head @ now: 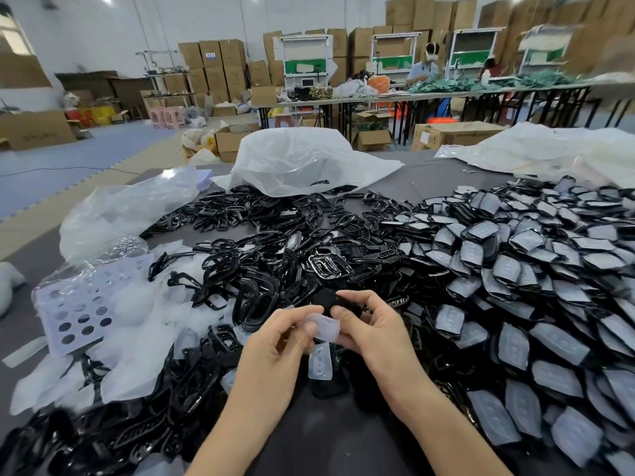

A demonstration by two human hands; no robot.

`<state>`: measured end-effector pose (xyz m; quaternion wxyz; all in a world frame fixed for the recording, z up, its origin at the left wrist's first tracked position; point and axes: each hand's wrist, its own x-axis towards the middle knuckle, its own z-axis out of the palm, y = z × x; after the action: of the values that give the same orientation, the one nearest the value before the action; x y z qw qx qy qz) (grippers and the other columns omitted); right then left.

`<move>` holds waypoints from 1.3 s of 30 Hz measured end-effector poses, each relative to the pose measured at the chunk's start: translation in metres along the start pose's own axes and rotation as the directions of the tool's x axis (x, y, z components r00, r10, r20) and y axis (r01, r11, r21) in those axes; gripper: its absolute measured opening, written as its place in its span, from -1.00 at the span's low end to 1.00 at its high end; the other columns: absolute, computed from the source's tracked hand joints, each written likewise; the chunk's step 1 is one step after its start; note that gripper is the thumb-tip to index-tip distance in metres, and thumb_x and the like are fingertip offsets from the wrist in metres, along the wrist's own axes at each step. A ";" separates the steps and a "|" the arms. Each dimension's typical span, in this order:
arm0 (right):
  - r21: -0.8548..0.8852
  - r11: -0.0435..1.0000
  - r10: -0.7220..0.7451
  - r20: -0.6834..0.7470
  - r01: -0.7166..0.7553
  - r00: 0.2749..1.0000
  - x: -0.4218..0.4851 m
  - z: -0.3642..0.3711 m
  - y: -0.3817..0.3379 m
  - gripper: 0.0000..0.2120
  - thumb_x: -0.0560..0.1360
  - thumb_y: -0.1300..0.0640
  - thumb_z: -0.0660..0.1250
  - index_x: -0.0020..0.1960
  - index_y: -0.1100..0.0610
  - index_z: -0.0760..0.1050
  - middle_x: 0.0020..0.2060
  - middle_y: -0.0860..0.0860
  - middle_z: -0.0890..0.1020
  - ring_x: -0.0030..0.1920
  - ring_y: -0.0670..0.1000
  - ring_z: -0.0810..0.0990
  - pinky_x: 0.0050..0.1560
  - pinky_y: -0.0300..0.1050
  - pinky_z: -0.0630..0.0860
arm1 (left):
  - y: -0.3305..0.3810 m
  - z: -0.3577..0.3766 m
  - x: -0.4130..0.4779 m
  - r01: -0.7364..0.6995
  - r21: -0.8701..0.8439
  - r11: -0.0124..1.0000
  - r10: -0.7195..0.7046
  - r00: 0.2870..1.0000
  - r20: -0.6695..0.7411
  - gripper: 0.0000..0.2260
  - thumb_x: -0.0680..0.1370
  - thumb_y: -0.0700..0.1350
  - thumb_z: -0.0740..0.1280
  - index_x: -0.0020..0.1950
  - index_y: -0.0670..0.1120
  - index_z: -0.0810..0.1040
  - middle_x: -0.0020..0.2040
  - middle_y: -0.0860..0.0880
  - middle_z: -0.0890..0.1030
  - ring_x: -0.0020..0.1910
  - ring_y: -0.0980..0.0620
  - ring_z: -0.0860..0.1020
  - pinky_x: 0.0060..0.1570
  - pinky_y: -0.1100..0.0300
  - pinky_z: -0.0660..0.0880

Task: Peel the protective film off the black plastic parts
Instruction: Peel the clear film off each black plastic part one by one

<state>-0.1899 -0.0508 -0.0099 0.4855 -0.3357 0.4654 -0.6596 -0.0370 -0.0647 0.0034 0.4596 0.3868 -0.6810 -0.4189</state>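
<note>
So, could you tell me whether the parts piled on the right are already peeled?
No, the right pile still shows pale film on nearly every part.

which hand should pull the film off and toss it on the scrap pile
Left. The left hand pinches the film, and the pile of peeled film lies on its side. The right hand holds the black part.

White plastic bag [302, 159] on table [429, 176]; cardboard boxes [213, 63] stacked behind.
</note>
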 end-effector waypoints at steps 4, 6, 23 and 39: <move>-0.120 0.993 0.005 0.095 0.007 0.995 -0.005 0.003 0.001 -0.87 0.53 0.24 0.44 0.06 0.09 0.60 -0.23 0.04 0.73 -0.12 0.04 0.74 -0.12 -0.23 0.63 | -0.006 -0.001 0.002 0.061 -0.011 0.998 -0.062 0.990 -0.127 -0.87 0.56 -0.11 0.40 -0.09 0.15 0.63 -0.18 0.11 0.67 -0.15 0.15 0.62 -0.13 0.32 0.50; -0.145 0.989 -0.001 0.119 0.019 0.993 -0.006 0.004 0.000 -0.87 0.53 0.20 0.46 0.06 0.08 0.60 -0.19 0.07 0.74 -0.11 0.06 0.75 -0.10 -0.21 0.64 | -0.008 -0.002 0.003 0.084 -0.029 0.996 -0.088 0.983 -0.164 -0.92 0.55 -0.06 0.41 -0.10 0.14 0.62 -0.14 0.07 0.67 -0.11 0.09 0.64 -0.11 0.19 0.54; -0.065 0.995 -0.058 0.184 0.071 0.981 -0.009 0.010 -0.004 -0.84 0.55 0.32 0.38 0.10 0.16 0.62 -0.20 0.13 0.74 -0.23 0.01 0.72 -0.18 -0.26 0.60 | -0.011 0.001 0.008 0.164 -0.388 0.907 -0.196 0.980 -0.045 -0.80 0.44 -0.11 0.45 0.05 -0.07 0.60 -0.16 -0.07 0.69 -0.22 0.04 0.65 -0.19 0.29 0.57; 0.041 0.999 -0.002 0.226 -0.007 0.974 -0.008 0.008 -0.007 -0.80 0.63 0.26 0.26 0.14 0.23 0.64 -0.05 0.20 0.70 -0.20 0.03 0.64 -0.12 -0.21 0.58 | 0.003 -0.006 0.006 0.095 -0.152 0.984 -0.108 0.991 -0.079 -0.95 0.55 -0.24 0.39 -0.03 -0.10 0.60 -0.25 -0.04 0.67 -0.29 0.10 0.62 -0.26 0.40 0.50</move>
<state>-0.1828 -0.0444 -0.0008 0.5429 -0.3980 0.3938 -0.6259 -0.0328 -0.0705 0.0090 0.4942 0.4036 -0.6070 -0.4737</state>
